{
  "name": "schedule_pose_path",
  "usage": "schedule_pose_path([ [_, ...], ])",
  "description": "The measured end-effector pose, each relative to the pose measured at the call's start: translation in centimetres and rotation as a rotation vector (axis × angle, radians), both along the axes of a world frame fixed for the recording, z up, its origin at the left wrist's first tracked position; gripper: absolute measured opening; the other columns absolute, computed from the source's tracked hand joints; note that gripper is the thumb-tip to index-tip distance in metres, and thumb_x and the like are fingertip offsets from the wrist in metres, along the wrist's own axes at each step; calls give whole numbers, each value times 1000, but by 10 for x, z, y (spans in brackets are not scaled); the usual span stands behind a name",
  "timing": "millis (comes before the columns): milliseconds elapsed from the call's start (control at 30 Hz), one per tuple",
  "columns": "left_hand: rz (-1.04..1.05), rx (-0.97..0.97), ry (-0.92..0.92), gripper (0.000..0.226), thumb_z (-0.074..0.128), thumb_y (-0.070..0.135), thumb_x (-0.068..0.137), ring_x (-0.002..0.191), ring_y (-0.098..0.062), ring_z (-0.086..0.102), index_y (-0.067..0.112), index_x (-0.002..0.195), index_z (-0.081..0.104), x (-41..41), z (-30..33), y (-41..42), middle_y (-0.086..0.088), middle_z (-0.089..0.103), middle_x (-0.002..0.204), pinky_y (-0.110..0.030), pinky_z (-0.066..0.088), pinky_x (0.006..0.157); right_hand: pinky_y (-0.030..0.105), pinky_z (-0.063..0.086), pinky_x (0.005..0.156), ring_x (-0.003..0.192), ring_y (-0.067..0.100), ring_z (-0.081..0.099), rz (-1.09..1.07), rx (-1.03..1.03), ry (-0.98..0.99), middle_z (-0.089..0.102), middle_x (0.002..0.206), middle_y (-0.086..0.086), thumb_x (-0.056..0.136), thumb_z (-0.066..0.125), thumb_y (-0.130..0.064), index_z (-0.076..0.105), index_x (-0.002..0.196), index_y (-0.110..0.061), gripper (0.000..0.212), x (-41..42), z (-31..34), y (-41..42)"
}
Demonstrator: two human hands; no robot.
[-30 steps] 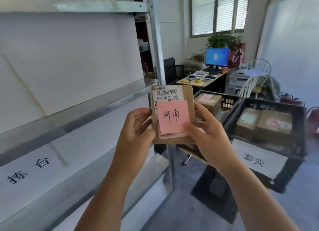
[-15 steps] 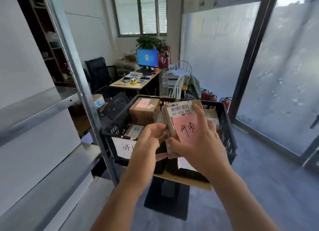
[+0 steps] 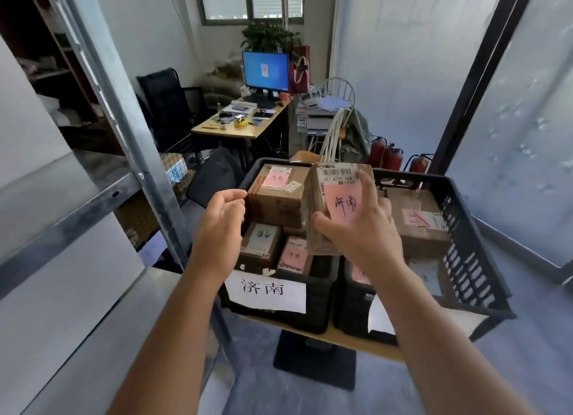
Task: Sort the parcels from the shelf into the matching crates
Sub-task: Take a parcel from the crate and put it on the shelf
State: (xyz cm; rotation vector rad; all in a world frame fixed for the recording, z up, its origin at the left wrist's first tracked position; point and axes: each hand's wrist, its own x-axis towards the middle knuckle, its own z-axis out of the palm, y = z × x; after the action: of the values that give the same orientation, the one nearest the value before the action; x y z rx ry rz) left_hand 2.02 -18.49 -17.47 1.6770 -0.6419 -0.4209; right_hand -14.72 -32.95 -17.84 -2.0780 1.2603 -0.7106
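The right hand (image 3: pixel 362 228) holds the brown parcel (image 3: pixel 335 204) with the pink note that says 济南, thumb on one side and fingers over the front, just above the left crate (image 3: pixel 316 293) with the white 济南 sign (image 3: pixel 266 290). The left hand (image 3: pixel 221 219) is at about 9 o'clock from the parcel, fingers softly curled and holding nothing. I think the best way is to lower the parcel gently onto the boxes at about 7 o'clock, flat, note up, not into the right crate (image 3: pixel 474 259).
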Motion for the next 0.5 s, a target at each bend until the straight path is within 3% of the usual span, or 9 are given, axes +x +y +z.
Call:
schedule_pose_path([
  [133,54,64,-29,25,44,31,107,92,-7,63,42,119,62,28,-9,-26,19,65,112,-49,58,92,55,56,95,114,31,55,56,50,15,43,125,4,67,69,-73,7,153,-55,108,44,-24,-28],
  [233,102,117,-59,23,45,32,107,88,-4,62,43,119,62,42,-13,-44,22,64,113,-50,57,95,54,56,96,119,32,54,100,95,29,43,131,7,72,73,-69,6,154,-53,106,72,-45,-52],
  [500,163,266,-119,21,48,36,105,106,-5,64,43,120,61,81,-20,-96,19,63,122,-52,55,101,50,56,97,123,33,52,212,257,129,41,136,9,72,70,-72,0,156,-52,111,136,-104,-103],
])
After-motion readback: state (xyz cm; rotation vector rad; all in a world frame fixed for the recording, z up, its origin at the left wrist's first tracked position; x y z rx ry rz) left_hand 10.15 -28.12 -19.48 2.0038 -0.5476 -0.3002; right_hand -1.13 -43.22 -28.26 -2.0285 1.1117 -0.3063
